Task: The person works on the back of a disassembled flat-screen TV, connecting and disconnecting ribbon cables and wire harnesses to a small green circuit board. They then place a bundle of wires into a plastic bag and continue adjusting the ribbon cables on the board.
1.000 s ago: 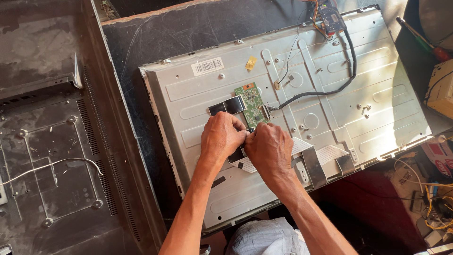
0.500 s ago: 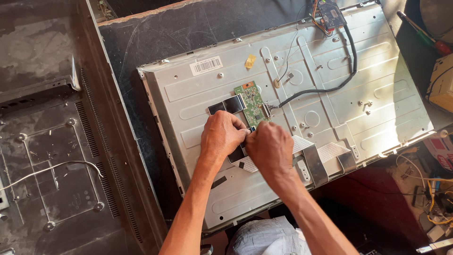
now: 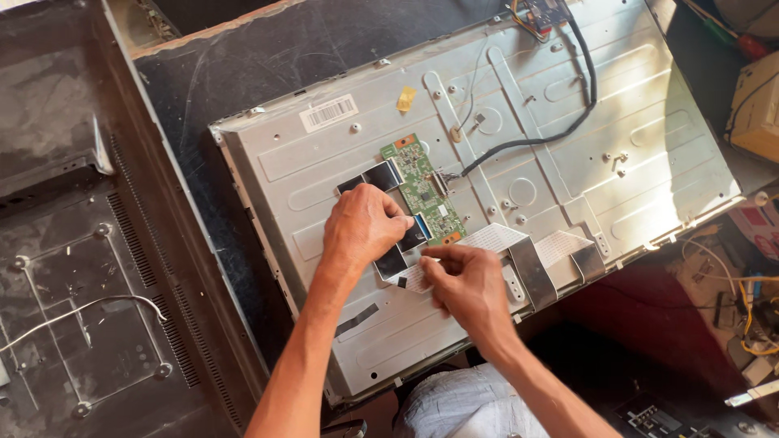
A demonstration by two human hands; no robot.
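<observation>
A flat screen panel [image 3: 617, 154] lies face down with its grey metal back up. A small green circuit board [image 3: 423, 186] sits near its middle. My left hand [image 3: 363, 225] rests on the panel beside the board, its fingertips pressing at a black ribbon cable [image 3: 395, 258] by the board's lower edge. My right hand [image 3: 465, 284] is lower right of it and pinches a white flat ribbon cable [image 3: 492, 240] that runs toward the board. A second black ribbon [image 3: 375, 176] leaves the board's upper left.
A black round cable [image 3: 560, 130] runs from the board to a small board [image 3: 542, 11] at the panel's top edge. The black plastic rear cover [image 3: 73, 300] lies at the left. Wires and small parts [image 3: 742, 300] clutter the right side.
My hands have drawn apart: the right hand has moved down and right off the board, holding the white ribbon. The camera has shifted, so the panel sits further right.
</observation>
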